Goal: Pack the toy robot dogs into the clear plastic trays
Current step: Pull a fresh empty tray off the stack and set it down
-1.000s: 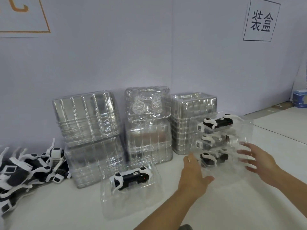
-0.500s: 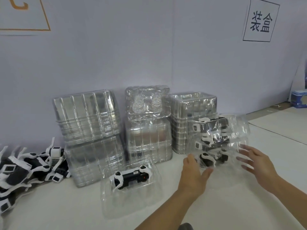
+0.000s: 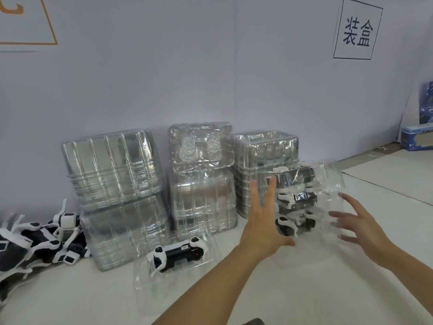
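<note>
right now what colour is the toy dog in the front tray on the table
Black body with white legs and joints, lying in the clear front tray; the toy dog shows best in the head view.

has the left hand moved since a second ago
Yes. The left hand has risen, fingers spread, up the side of the filled tray, nearer the tray stack by the wall.

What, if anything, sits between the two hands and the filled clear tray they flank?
Nothing visible. The left hand lies flat against the near-left wall of the filled clear tray, and the right hand spreads at its right side, apparently touching.
</note>
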Demonstrator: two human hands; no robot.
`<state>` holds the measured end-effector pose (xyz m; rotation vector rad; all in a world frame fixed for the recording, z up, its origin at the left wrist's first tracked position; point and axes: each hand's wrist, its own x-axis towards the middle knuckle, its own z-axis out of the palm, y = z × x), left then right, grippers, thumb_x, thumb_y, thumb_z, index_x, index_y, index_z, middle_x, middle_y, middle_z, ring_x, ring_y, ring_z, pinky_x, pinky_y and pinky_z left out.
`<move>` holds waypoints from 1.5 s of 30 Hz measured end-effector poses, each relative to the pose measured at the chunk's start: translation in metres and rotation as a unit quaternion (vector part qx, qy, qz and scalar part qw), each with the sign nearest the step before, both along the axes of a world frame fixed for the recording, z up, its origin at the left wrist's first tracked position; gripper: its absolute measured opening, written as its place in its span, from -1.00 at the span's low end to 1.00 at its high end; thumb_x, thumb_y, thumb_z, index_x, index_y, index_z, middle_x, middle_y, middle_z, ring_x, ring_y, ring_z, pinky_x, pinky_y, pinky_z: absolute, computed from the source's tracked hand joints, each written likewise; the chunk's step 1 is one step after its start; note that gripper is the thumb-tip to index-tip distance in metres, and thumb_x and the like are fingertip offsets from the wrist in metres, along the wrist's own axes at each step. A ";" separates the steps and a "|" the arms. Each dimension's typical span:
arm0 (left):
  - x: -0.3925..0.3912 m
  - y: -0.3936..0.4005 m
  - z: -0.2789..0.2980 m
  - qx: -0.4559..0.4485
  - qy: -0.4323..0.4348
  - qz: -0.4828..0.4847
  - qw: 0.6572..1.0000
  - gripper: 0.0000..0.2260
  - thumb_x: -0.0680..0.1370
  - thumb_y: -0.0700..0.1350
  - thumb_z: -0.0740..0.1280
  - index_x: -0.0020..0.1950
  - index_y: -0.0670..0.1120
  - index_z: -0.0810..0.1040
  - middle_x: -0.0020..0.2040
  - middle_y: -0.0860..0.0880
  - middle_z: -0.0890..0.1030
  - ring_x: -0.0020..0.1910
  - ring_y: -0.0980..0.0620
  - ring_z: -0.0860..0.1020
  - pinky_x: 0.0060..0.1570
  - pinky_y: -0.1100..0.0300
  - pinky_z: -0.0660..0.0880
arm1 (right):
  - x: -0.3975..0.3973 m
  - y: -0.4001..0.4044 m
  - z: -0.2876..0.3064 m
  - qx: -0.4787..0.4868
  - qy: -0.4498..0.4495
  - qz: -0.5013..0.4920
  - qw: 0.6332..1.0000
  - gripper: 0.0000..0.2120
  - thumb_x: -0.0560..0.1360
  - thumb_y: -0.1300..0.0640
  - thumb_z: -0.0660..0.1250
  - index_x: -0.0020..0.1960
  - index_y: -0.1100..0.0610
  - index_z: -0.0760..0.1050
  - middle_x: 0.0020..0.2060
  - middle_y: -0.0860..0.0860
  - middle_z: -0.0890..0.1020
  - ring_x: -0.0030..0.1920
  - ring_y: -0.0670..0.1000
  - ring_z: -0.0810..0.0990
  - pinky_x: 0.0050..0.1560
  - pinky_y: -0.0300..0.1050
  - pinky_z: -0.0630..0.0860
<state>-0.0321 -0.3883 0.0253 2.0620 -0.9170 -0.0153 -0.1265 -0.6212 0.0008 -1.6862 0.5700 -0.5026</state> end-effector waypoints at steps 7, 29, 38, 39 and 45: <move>0.002 -0.001 -0.008 -0.037 0.027 -0.021 0.999 0.24 0.31 -0.15 0.67 0.47 0.53 -0.23 0.55 0.25 -0.41 0.62 -0.08 0.07 0.38 -0.09 0.44 | 0.004 -0.007 0.026 0.148 -0.023 0.025 0.988 -0.57 0.59 -0.26 0.13 0.24 -0.01 0.52 0.31 0.20 0.51 0.26 0.20 0.42 0.08 0.23 0.37; -0.014 -0.002 -0.031 -0.076 -0.006 -0.013 0.997 -0.11 0.56 -0.11 0.45 0.64 0.13 -0.13 0.64 0.17 -0.13 0.60 0.20 -0.10 0.54 0.24 -0.02 | 0.010 0.039 0.015 -0.003 -0.096 -0.029 0.995 -0.80 0.60 -0.05 0.33 0.18 -0.27 0.45 0.19 0.05 0.58 0.27 0.07 0.51 0.24 0.10 0.34; -0.017 0.002 -0.038 -0.055 -0.016 -0.009 0.998 -0.19 0.57 -0.10 0.43 0.63 0.16 -0.04 0.64 0.16 -0.10 0.59 0.22 -0.10 0.57 0.13 0.12 | 0.005 0.034 0.010 -0.003 -0.049 -0.024 0.999 -0.84 0.60 -0.13 0.29 0.06 -0.44 0.43 0.12 -0.19 0.53 0.28 0.08 0.48 0.32 0.12 0.34; -0.016 0.003 -0.038 -0.046 -0.014 -0.007 0.999 -0.18 0.56 -0.09 0.44 0.63 0.17 -0.02 0.64 0.15 -0.08 0.60 0.17 -0.05 0.55 0.11 0.16 | 0.006 0.034 0.008 0.005 -0.043 -0.024 0.999 -0.83 0.60 -0.14 0.29 0.02 -0.46 0.43 0.11 -0.22 0.51 0.28 0.09 0.48 0.32 0.12 0.33; -0.014 0.004 -0.040 -0.026 -0.004 -0.007 1.000 -0.22 0.54 -0.09 0.47 0.60 0.17 0.06 0.59 0.09 0.08 0.51 -0.03 0.27 0.44 0.01 0.36 | 0.008 0.025 -0.001 0.031 -0.036 -0.026 0.999 -0.78 0.57 -0.09 0.35 0.05 -0.44 0.44 0.11 -0.21 0.52 0.30 0.10 0.47 0.29 0.09 0.33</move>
